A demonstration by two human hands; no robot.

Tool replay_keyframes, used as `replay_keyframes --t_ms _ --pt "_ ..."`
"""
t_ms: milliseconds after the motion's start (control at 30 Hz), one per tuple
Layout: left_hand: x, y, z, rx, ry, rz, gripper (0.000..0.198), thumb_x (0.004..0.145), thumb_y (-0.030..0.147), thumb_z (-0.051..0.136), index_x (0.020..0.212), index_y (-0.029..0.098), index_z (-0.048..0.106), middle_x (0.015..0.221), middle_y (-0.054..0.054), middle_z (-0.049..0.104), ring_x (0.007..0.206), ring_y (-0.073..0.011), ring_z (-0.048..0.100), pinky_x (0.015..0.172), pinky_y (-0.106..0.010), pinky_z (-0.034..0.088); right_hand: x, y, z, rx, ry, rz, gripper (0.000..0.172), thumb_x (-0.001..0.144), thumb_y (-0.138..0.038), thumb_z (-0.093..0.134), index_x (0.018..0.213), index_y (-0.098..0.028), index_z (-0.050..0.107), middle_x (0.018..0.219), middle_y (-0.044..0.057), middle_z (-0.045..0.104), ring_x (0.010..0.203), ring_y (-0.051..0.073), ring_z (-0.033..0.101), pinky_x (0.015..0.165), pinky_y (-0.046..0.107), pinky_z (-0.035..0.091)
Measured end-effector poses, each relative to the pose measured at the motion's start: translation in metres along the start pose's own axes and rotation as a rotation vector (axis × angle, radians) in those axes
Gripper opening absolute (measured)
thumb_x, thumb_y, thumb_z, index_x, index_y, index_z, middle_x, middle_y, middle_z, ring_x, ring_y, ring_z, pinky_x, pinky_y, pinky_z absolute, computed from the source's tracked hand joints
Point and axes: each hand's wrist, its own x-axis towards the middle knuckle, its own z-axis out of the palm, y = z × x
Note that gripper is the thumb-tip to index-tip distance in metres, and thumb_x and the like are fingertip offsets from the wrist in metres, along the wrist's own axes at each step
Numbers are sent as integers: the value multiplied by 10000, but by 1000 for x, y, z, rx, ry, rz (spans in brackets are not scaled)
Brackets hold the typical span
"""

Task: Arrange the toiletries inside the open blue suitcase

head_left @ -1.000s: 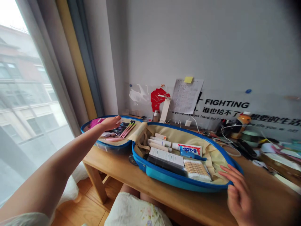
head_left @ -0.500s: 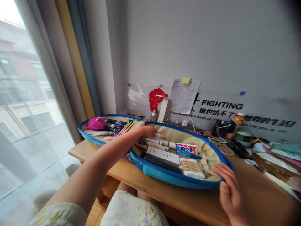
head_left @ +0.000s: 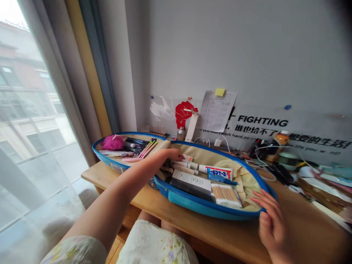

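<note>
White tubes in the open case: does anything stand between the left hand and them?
Nothing visible does: the left hand reaches across the open blue case, its fingertips just above the white tubes, which lie on the beige lining.

Wooden tabletop [head_left: 308, 227] noted, set beside the window. Blue hard-shell case laid open on it: one half [head_left: 106, 161] placed by the back-left corner, the other half [head_left: 192, 206] near the front edge. Metal bottle [head_left: 180, 134] and upright white box [head_left: 191, 128] stood along the back edge, white charger [head_left: 217, 142] beside them. Orange-topped bottle [head_left: 281, 143] and pale green round container [head_left: 287, 160] placed toward the back-right corner. Papers [head_left: 326, 189] piled along the right side.
</note>
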Motion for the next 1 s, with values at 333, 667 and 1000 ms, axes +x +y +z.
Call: replay_keyframes --t_ms 333,667,1000 --pt "-1 3 -2 -1 50 -24 317 909 299 492 1081 194 737 1046 -45 746 944 -207 673 881 -292 512 -2 1 0 -9 1 32 370 976 -407 349 1043 -189 640 1084 135 669 1197 316 575 963 543 483" --pt "-17 5 -23 -16 212 -52 365 963 341 421 1180 225 690 1132 -26 725 1008 -174 658 909 -232 477 -2 4 2 1 28 25 372 973 -409 354 1028 -190 651 1077 129 673 1190 320 577 973 544 479" --pt "-116 -111 -56 330 309 -643 531 933 154 400 1461 209 420 1418 -147 534 1231 -248 572 982 -336 470 -1 3 -1 -25 9 18 378 971 -399 343 1029 -187 651 1081 138 678 1189 326 586 980 542 485"
